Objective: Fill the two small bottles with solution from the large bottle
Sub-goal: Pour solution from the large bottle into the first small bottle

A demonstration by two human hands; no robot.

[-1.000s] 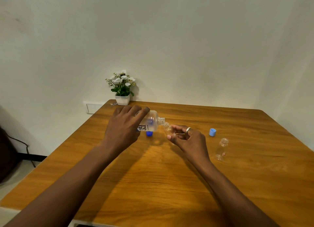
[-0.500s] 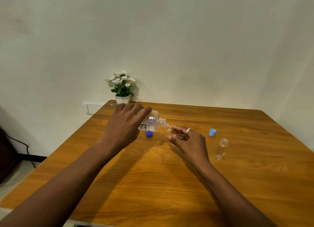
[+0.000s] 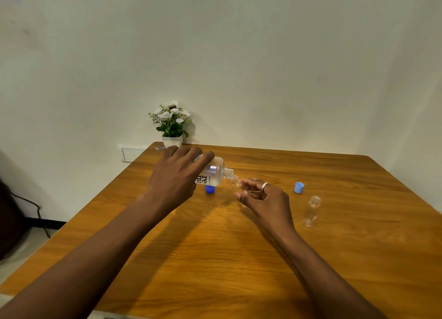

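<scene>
Wooden table (image 3: 239,259), left fingers (image 3: 203,159) round tipped large bottle (image 3: 214,173) — neck at small bottle (image 3: 236,183), pinched by right fingers (image 3: 251,183).

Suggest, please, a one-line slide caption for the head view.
The left hand tips the large bottle into a small bottle held by the right hand; the second small bottle stands uncapped.

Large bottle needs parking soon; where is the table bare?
Bare: the table from its near edge up to the right hand, and the far strip behind the light blue cap. Crowded: between the dark blue cap and the standing small bottle.
</scene>
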